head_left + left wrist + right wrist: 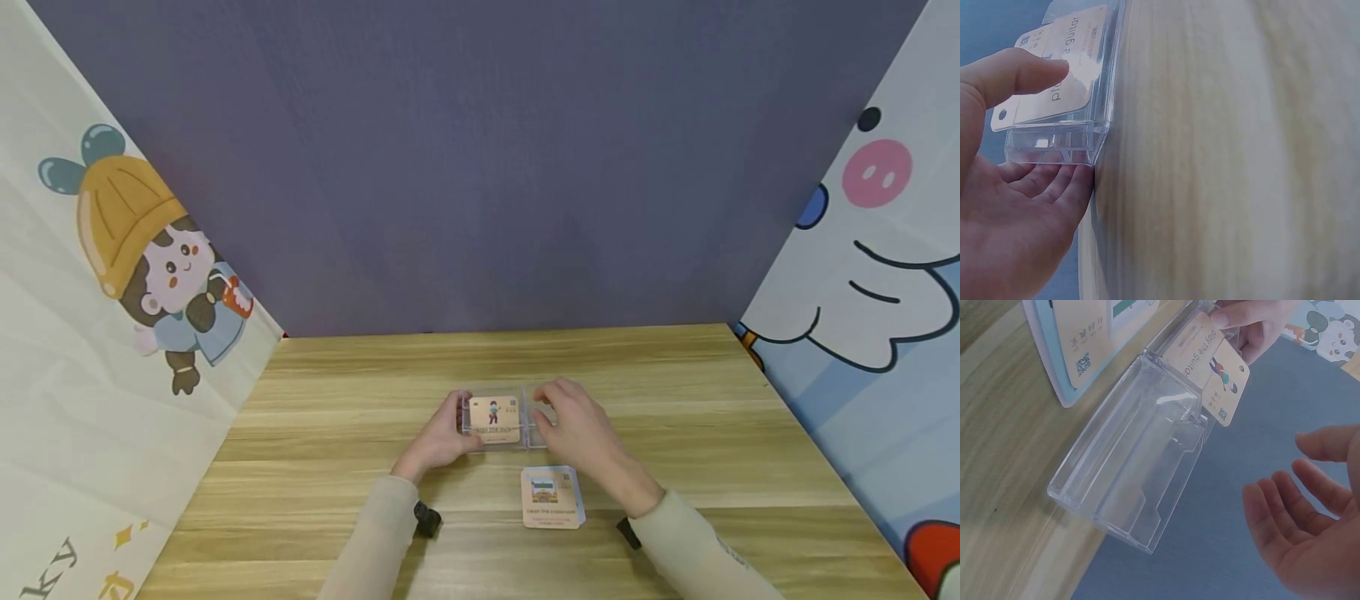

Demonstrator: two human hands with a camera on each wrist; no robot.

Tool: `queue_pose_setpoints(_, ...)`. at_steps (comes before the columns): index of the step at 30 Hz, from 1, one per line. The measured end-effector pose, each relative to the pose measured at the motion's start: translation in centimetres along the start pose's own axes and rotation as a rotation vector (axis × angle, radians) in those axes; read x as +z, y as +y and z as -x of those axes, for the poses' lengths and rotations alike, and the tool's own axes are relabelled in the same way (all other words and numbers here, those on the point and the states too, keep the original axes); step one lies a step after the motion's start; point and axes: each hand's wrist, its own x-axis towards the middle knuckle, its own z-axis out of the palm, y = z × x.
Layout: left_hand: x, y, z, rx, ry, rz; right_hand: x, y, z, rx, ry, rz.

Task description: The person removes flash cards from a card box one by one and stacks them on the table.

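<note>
A clear plastic card box (1122, 456) lies opened out, its two halves side by side. In its left half sits a beige card (493, 417) with a small figure and the words "play the guitar" (1066, 59). My left hand (444, 435) grips that half at its left end, thumb over the card and fingers around the outer wall. The right half holds nothing. Beside it hovers my right hand (581, 421), fingers loosely bent with nothing between them; the right wrist view shows this hand (1310, 519) apart from the box.
A stack of cards (551, 500) lies on the wooden table (337, 392) in front of the box, a beige classroom card on top and a blue edge showing beneath. A dark panel (480, 167) rises behind the table, with printed cloths (67, 317) at both sides.
</note>
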Motion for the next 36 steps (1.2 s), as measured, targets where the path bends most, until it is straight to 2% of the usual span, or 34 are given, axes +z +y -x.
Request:
queue_pose_setpoints(10, -0.1, -0.1, 0.0, -0.005, -0.005, 0.002, 0.2, -0.1, -0.6, -0.079, 0.038, 0.046)
queue_pose_setpoints(19, 0.0, 0.1, 0.0, -0.007, -0.004, 0.006, 0.2, -0.4, -1.0, -0.096, 0.04, 0.072)
queue_pose_setpoints(36, -0.1, 0.0, 0.1, -0.001, -0.008, 0.025, 0.7, -0.7, -1.6, -0.18, 0.044, 0.123)
